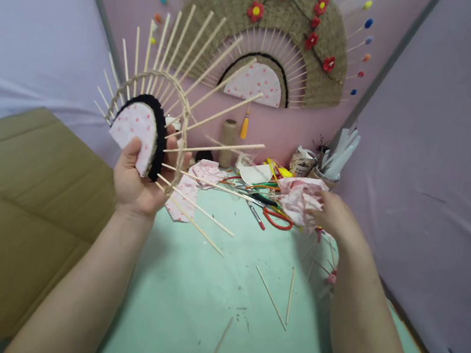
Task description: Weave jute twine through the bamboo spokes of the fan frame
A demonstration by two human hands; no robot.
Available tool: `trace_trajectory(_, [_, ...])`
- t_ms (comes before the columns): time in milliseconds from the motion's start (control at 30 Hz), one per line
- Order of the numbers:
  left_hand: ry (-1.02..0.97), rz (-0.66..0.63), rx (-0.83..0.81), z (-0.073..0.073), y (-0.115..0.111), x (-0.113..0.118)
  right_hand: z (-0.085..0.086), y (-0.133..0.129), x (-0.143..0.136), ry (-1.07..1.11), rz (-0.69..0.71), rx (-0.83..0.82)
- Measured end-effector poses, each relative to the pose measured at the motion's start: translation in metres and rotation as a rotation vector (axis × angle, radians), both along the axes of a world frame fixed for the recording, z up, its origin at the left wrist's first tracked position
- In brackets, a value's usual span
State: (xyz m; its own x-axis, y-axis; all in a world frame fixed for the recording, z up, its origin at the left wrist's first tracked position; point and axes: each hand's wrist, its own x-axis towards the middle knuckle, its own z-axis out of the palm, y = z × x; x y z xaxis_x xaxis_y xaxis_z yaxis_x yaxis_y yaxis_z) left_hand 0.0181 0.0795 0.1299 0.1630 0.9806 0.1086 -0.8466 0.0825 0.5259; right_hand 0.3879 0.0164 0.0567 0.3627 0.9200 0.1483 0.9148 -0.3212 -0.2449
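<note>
My left hand (pixel 140 178) grips a handmade fan frame (pixel 135 126) at its half-round base, thumb on the pink dotted cloth front and fingers behind. A black braid edges that base, thin wooden sticks (pixel 198 89) radiate outward, and a twine ring runs across them. On the right, my right hand (pixel 331 211) is at a crumpled pink dotted cloth (pixel 299 196), its fingers closed on the cloth's edge and partly hidden. Just left of the cloth lie red-handled scissors (pixel 278 218) and a pen-like tool (pixel 256 215).
A large finished fan (pixel 270 25) with red flowers hangs on the back wall. A cardboard tube (pixel 227 142) and a pot of white rolls (pixel 340 158) stand behind the clutter. Loose sticks (pixel 272 297) lie on the green table (pixel 177 311); cardboard (pixel 15 224) is at left.
</note>
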Motion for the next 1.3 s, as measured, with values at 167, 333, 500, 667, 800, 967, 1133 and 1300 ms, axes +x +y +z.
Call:
trace_trajectory(167, [0.047,-0.140,-0.066,-0.013,-0.002,0.021,0.021,-0.009,-0.043,0.382,0.562,-0.236])
trace_trajectory(333, [0.124,-0.292,-0.131,-0.033,-0.006,0.040,0.021,-0.004,-0.092,0.844,0.647,0.218])
trace_trajectory(500, [0.175,-0.360,-0.166,-0.051,-0.008,0.054,0.007,0.005,-0.127,1.446,0.694,0.406])
trace_trajectory(667, [0.224,-0.308,-0.165,-0.063,-0.003,0.056,-0.001,0.009,-0.135,1.729,0.620,0.397])
trace_trajectory(800, [0.202,-0.321,-0.156,-0.067,0.001,0.054,-0.003,0.009,-0.137,1.776,0.560,0.354])
trace_trajectory(967, [0.175,-0.325,-0.118,-0.068,0.001,0.055,-0.001,0.007,-0.139,1.748,0.546,0.258])
trace_trajectory(1133, [0.217,-0.290,-0.190,-0.066,-0.001,0.058,-0.006,0.010,-0.141,1.732,0.551,0.256])
trace_trajectory(1300, [0.172,-0.330,-0.164,-0.064,0.001,0.055,-0.006,0.007,-0.148,1.744,0.547,0.245])
